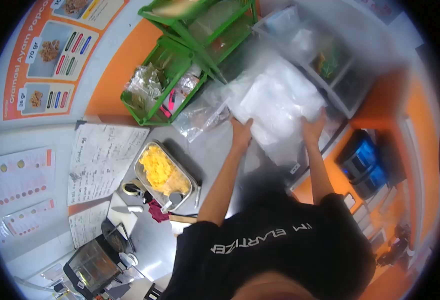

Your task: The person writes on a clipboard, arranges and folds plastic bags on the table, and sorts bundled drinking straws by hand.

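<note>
Your L hand [241,134] & R hand [313,129], both part-closed, hold 1 white plastic bundle [280,102]. 1 poster [45,55]: "Gramasi Ayam Popco…", "70 gr", "35 gr".

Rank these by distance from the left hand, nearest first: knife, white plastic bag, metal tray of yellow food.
1. White plastic bag: at the left hand, extending rightward.
2. Metal tray of yellow food: to its left, closer to the person.
3. Knife: farther left, beyond the tray.
</note>
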A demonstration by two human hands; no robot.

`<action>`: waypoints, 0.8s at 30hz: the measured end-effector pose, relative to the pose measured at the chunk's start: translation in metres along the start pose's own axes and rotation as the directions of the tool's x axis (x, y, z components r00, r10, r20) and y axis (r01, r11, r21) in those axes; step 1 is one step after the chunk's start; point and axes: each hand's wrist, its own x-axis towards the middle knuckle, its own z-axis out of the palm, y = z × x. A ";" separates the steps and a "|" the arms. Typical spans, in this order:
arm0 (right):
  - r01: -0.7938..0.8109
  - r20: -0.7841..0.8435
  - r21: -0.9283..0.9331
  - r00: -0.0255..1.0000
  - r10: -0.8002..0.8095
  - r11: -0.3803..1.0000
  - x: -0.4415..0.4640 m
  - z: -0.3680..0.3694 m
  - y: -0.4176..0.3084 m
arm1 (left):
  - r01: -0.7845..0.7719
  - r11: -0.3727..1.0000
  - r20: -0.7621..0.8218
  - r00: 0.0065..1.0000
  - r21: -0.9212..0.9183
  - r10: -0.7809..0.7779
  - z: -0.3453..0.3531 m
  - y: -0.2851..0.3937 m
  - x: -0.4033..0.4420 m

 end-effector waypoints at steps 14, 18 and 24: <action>0.629 0.118 -0.261 0.774 -0.622 0.732 0.075 -0.027 -0.087 | 0.248 0.931 0.151 0.944 0.267 -0.294 -0.009 0.031 -0.030; 0.546 0.166 -0.359 0.835 -0.524 0.757 0.119 0.019 -0.086 | 0.138 0.918 0.126 0.972 0.372 -0.197 -0.012 0.006 -0.021; 0.514 0.185 -0.322 0.858 -0.480 0.795 0.101 0.010 -0.076 | 0.138 0.986 0.138 0.979 0.093 -0.150 -0.008 0.004 -0.062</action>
